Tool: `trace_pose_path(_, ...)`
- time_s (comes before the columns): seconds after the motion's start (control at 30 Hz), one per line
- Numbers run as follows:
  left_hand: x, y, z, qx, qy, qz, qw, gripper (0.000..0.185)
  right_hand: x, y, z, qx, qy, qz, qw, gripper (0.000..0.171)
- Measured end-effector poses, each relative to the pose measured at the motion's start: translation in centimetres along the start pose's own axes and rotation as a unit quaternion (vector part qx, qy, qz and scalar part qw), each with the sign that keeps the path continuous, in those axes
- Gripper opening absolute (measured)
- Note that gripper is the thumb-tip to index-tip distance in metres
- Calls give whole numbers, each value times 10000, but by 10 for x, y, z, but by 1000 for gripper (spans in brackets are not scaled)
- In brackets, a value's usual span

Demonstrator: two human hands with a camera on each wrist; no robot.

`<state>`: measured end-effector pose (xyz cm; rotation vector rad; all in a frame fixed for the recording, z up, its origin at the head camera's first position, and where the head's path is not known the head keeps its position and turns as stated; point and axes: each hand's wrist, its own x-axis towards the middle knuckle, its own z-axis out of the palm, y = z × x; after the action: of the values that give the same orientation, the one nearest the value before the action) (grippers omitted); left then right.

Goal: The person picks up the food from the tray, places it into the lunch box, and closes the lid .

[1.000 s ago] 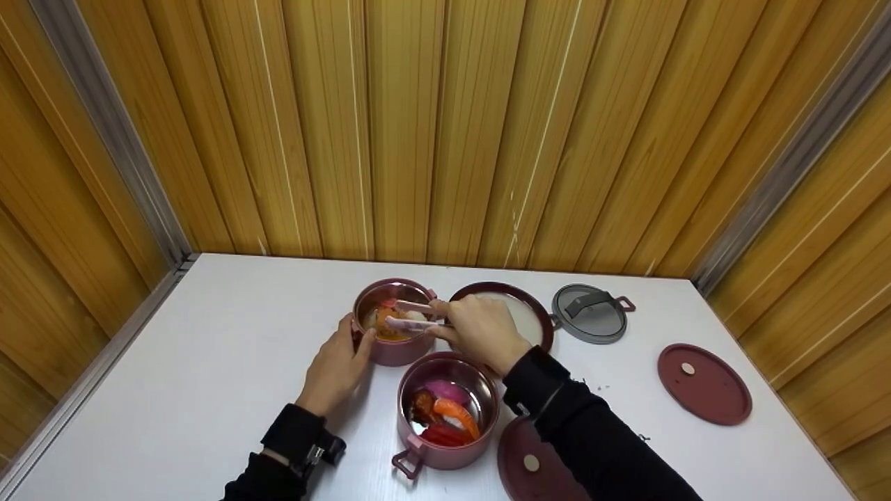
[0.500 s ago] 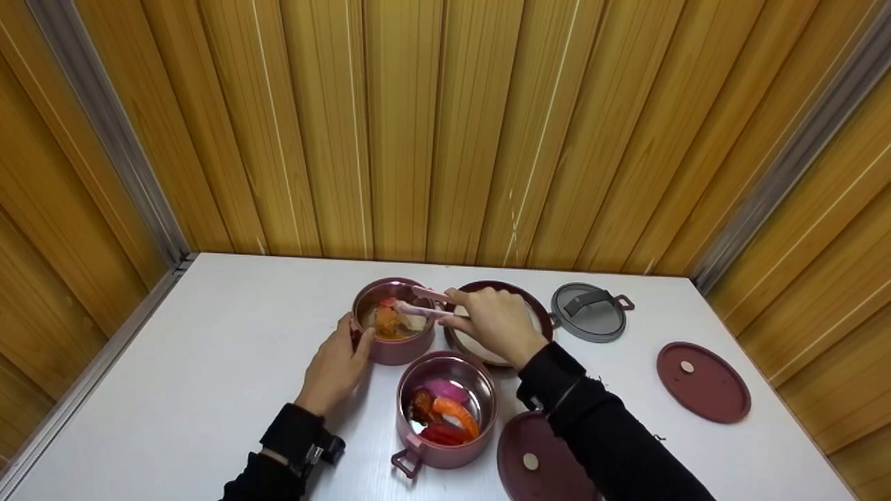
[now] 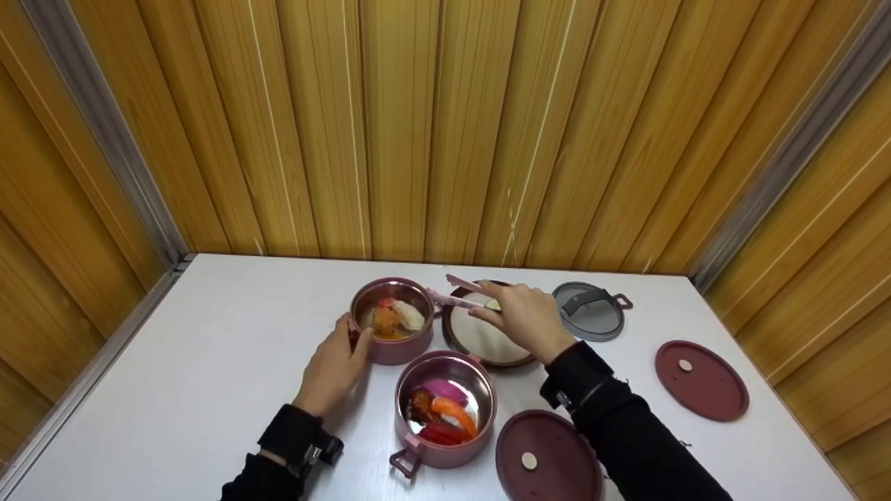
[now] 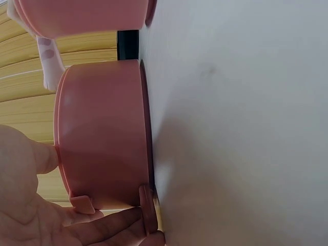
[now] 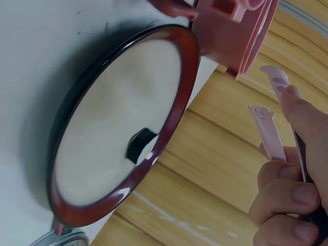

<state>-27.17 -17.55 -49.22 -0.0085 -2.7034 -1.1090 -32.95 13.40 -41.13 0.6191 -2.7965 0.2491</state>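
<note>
My left hand (image 3: 328,372) grips the left side of the pink back pot (image 3: 402,350), thumb at its rim and fingers around the handle (image 4: 148,209). In that pot lie an orange food piece (image 3: 385,321), a whitish piece (image 3: 408,315) and a bit of red. Pale pink paw-tipped tongs (image 5: 270,136) are in my right hand (image 3: 530,319), their arms spread with nothing between the tips. They hover above the cream plate (image 3: 480,341) with a dark red rim. A small dark green and white piece (image 5: 142,144) lies on the plate.
A second pink pot (image 3: 452,456) in front holds several toy-like food pieces. One dark red lid (image 3: 550,445) lies beside it, another (image 3: 703,383) farther right. A grey lid (image 3: 595,323) sits behind the right arm. Wood-patterned panels (image 3: 404,139) wall in the white table (image 3: 230,334).
My right hand has lifted the tongs out of the back pot and moved them right, over the plate. The whitish piece stays in the pot. My left hand keeps its hold.
</note>
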Motion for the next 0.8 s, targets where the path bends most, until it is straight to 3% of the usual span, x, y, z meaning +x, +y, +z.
trace_pose_path(0.23,2,-5,4,21,134,123,9998,66,-9,27,5,-92,-24,406,9991,62)
trace_pose_path(0.47,1,-1,1,-8,-73,-45,10000,64,-19,51,13,-71,-145,769,9969,55)
trace_pose_path(0.8,2,-3,2,46,-132,-23,9999,64,-29,66,26,58,-389,1143,9927,51)
